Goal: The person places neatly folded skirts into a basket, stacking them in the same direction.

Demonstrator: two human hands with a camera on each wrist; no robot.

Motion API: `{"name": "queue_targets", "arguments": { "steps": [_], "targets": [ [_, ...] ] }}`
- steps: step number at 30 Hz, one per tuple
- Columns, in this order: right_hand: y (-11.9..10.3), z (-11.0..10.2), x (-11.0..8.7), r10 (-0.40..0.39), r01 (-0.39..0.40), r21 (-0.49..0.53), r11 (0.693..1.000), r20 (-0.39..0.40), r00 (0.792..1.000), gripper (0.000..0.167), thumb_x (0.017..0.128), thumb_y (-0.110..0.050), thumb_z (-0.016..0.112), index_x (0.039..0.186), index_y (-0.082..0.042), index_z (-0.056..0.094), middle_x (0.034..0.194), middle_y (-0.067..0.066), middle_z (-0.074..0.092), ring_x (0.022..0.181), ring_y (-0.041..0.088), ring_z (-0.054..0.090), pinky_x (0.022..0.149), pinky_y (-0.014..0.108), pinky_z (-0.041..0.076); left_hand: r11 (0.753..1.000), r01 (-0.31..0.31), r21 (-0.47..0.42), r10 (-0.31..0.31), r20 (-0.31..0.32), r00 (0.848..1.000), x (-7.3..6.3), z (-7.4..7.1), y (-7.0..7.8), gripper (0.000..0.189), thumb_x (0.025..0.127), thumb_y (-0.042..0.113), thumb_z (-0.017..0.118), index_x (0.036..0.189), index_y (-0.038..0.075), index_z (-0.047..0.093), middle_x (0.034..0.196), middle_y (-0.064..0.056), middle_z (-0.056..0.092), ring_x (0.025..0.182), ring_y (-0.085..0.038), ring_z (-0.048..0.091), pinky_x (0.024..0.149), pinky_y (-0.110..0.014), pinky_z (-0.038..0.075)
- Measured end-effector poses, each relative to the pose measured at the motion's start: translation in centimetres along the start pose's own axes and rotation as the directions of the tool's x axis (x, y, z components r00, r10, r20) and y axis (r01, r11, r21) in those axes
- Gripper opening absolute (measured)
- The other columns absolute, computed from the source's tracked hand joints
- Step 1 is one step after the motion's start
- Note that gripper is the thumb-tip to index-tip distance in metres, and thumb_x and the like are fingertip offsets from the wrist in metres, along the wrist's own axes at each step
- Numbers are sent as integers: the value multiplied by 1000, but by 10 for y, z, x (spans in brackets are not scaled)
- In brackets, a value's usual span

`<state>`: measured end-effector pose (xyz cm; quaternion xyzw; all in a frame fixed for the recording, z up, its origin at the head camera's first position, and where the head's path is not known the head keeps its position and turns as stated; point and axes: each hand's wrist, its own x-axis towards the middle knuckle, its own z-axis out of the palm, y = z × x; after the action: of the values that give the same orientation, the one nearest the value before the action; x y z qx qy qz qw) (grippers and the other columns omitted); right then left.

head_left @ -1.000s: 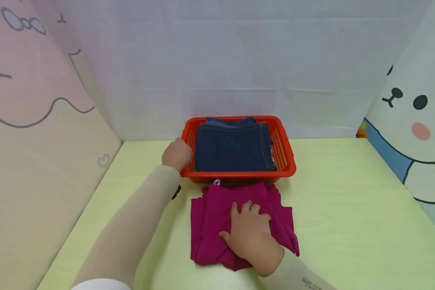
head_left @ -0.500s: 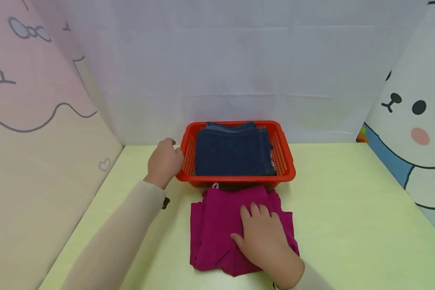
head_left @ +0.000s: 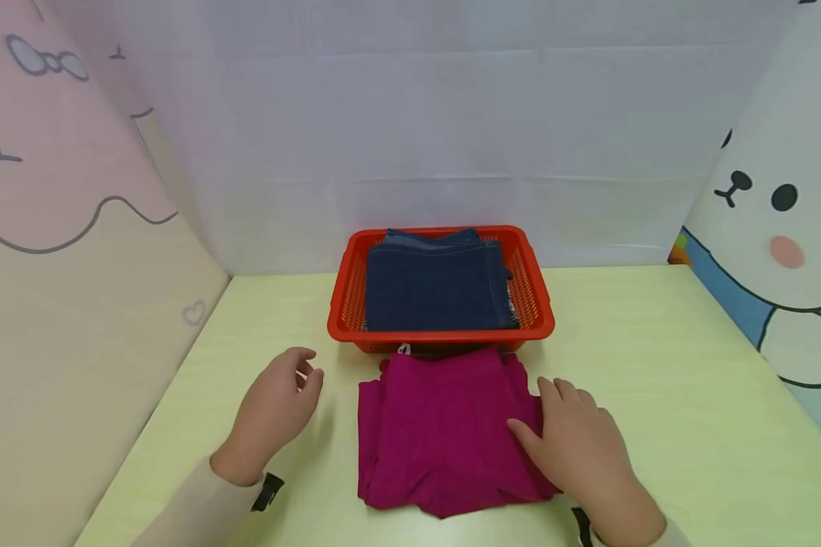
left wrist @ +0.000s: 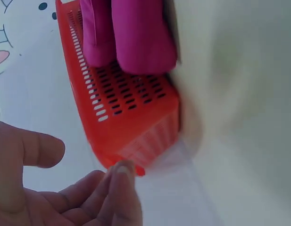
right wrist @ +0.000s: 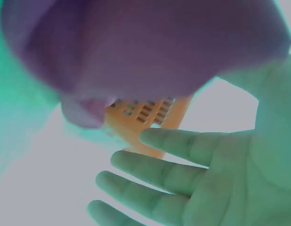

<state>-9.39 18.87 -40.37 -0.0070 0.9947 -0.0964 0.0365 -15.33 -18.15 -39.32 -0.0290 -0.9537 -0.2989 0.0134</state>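
Note:
A folded magenta garment point(head_left: 451, 433) lies on the table in front of a red plastic basket point(head_left: 441, 336). Inside the basket sits folded dark blue denim point(head_left: 434, 289). My left hand point(head_left: 277, 406) hovers left of the garment, fingers loosely bent and holding nothing; the left wrist view shows a gap between its thumb and fingers. At the garment's right edge is my right hand point(head_left: 581, 441), its fingers extended; the right wrist view shows its palm point(right wrist: 230, 183) spread beside the cloth. Whether the right hand touches the cloth I cannot tell.
The pale yellow-green table point(head_left: 657, 365) reaches back to a white cloth wall point(head_left: 438, 114). Cartoon-printed panels stand at the left point(head_left: 75, 304) and right point(head_left: 787, 243). A small white tag point(head_left: 404, 349) sticks out at the garment's back edge.
My left hand has let go of the basket's left rim and come back toward me. The right hand has slid from the garment's middle to its right edge.

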Motion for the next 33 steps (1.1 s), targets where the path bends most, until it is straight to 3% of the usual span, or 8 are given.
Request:
{"name": "queue_targets", "arguments": {
  "steps": [4,7,12,17,23,26,31,33],
  "targets": [
    [16,0,4,26,-38,158,987,74,997,94,88,-59,73,146,10,45,137,32,54,121,49,54,94,65,50,989,99,-105,-87,117,989,-10,15,-6,51,103,29,60,144,1,52,119,-8,64,105,-25,64,81,-40,56],
    [25,2,8,24,-71,316,946,150,988,104,88,-66,70,150,11,38,140,31,53,125,47,54,97,62,49,967,168,-193,-132,188,973,-15,29,-7,60,101,35,65,147,1,48,123,-8,64,109,-25,64,80,-40,57],
    [35,6,13,96,-201,428,881,254,962,110,86,-68,71,147,16,34,124,26,61,108,38,63,90,55,54,884,275,-379,-182,263,948,-26,48,-3,69,98,39,71,148,-2,46,118,-9,65,95,-22,67,74,-37,59],
    [37,12,16,113,-246,440,863,306,945,96,87,-64,72,134,17,49,106,12,67,90,23,63,78,45,56,828,306,-470,-180,294,939,-34,57,7,70,98,34,71,147,-7,43,115,-12,64,95,-22,66,76,-39,61],
    [29,21,19,25,-209,587,782,306,952,80,92,-52,74,135,12,54,110,8,68,94,20,65,84,43,57,774,328,-541,-136,365,921,-30,70,17,69,99,32,70,146,-9,43,118,-14,64,98,-23,65,79,-40,60],
    [28,21,21,-16,-220,695,685,315,949,72,97,-45,70,138,11,54,113,9,69,97,20,65,85,41,56,760,339,-554,-105,410,906,-26,74,21,69,99,35,69,146,-9,44,119,-12,66,100,-22,66,84,-41,58],
    [36,22,27,-167,-300,874,382,385,908,60,105,-37,59,138,13,52,115,9,69,103,20,67,89,37,57,713,350,-607,-43,460,887,-21,79,25,64,97,31,71,143,-8,48,117,-10,70,99,-22,69,87,-40,57],
    [41,22,30,-244,-325,902,284,396,885,54,108,-35,54,135,12,54,113,7,70,104,19,67,90,37,57,703,345,-622,-30,458,888,-21,80,27,61,96,26,73,140,-8,50,114,-10,71,97,-22,70,86,-39,58]
  ]
}}
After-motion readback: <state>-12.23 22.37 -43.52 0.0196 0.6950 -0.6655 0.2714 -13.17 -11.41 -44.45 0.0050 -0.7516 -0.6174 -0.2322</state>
